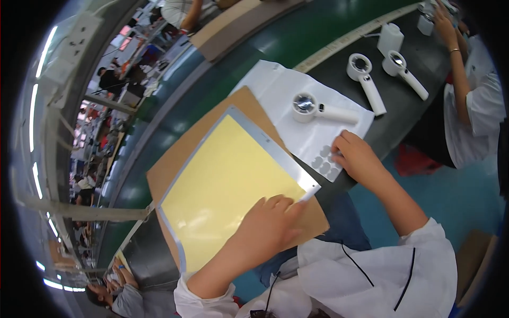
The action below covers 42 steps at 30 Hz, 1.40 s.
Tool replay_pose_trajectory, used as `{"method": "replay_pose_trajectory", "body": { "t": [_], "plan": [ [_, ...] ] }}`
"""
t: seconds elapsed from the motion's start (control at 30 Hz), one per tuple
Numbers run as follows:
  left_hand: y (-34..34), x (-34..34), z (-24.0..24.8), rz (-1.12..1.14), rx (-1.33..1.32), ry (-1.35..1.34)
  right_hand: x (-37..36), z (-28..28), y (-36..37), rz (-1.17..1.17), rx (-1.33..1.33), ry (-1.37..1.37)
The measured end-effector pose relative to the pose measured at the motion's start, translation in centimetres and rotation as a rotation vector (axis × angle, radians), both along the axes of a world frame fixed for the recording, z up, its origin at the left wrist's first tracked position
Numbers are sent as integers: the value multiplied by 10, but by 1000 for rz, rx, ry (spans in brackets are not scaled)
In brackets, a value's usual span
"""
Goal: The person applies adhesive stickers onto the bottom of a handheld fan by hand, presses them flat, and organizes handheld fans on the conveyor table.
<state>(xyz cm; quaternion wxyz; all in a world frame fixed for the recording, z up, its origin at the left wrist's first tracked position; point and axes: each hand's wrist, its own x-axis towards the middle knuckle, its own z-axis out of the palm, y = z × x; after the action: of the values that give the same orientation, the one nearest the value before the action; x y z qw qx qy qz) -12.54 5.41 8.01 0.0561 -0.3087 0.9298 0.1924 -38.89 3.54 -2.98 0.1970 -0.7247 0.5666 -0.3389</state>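
Gray stickers (323,164) at tips of bent R fingers (344,142), L fingers (281,203) curled nr R corner of yellow sheet (225,172), can't tell if pinching; bare worktop (395,124) past R hand.

The left hand (270,228) lies over the near edge of a yellow sheet (228,180) on brown cardboard (245,100). The right hand (360,159) is at grey rounded patches (322,162) on white sheeting (275,85), just nearer than a white magnifier (339,114); two more magnifiers (373,95) lie farther right.
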Motion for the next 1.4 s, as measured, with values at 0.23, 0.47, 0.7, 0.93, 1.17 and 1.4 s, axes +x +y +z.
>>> {"method": "replay_pose_trajectory", "body": {
  "t": [0.23,0.47,0.7,0.93,1.17,1.4],
  "plan": [
    [8,-21,9,99,85,95,-1,-2,2,-31,60,-17],
    [47,39,-57,455,-13,304,-7,-12,2,52,-127,-164],
    [49,40,-50,429,40,263,-17,-7,6,159,-27,-464],
    [15,-15,32,115,74,-97,-35,-19,-1,124,-76,-1014],
    [-88,-119,-17,-29,-575,221,-35,-35,-4,41,-218,-1396],
    [-132,-167,-91,-133,-785,169,-33,-37,-7,-7,-285,-1516]
  ]
}}
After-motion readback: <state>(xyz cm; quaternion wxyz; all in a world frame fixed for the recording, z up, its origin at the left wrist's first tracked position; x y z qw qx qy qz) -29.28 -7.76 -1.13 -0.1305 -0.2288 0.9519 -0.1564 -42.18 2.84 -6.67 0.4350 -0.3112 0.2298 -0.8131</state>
